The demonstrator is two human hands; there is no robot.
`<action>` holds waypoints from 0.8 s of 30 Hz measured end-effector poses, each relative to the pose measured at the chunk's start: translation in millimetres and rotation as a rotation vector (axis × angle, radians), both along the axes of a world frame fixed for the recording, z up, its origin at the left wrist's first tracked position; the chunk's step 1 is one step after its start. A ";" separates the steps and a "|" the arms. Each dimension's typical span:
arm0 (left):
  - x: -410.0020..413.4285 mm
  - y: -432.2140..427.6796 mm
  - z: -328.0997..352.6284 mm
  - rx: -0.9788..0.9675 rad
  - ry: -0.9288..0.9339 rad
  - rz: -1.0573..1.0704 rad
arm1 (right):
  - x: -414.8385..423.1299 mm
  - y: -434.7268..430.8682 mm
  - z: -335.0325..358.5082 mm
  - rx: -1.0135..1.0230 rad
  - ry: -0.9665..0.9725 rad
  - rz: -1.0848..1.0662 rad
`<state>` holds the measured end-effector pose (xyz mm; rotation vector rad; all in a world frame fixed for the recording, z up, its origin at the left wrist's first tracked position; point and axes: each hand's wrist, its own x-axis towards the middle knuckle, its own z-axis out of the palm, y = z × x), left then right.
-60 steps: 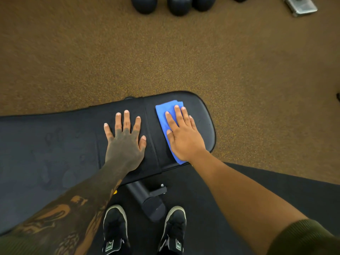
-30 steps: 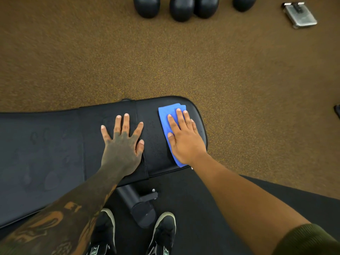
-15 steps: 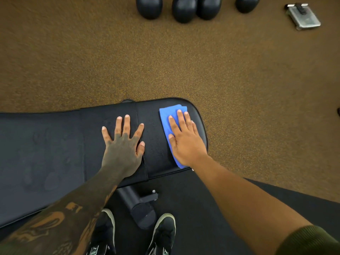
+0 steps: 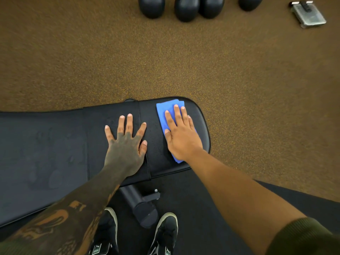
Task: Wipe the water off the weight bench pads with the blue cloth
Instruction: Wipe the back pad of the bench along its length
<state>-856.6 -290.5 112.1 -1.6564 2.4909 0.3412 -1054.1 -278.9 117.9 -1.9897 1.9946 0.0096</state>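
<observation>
A black weight bench runs from the left edge to the middle of the head view, with a long back pad (image 4: 55, 144) and a short rounded seat pad (image 4: 199, 126) at its right end. Water drops and wet patches show on the back pad. The folded blue cloth (image 4: 163, 115) lies on the seat pad. My right hand (image 4: 181, 137) presses flat on the cloth, fingers extended, covering most of it. My left hand (image 4: 126, 144) rests flat with spread fingers on the back pad beside the gap between the pads, holding nothing.
Brown speckled gym floor surrounds the bench. Several black dumbbell heads (image 4: 185, 8) sit at the top, and a small grey device (image 4: 309, 15) lies top right. The bench's black support tube (image 4: 141, 207) and my two shoes (image 4: 165, 234) are below, on a black mat.
The right hand with the cloth has stayed on the seat pad, sliding only slightly. The left hand has kept its place. The view has shifted a little.
</observation>
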 end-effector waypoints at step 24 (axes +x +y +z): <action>-62.0 20.1 31.0 -0.071 0.291 0.283 | -17.7 -26.4 20.3 -0.187 -0.124 -0.270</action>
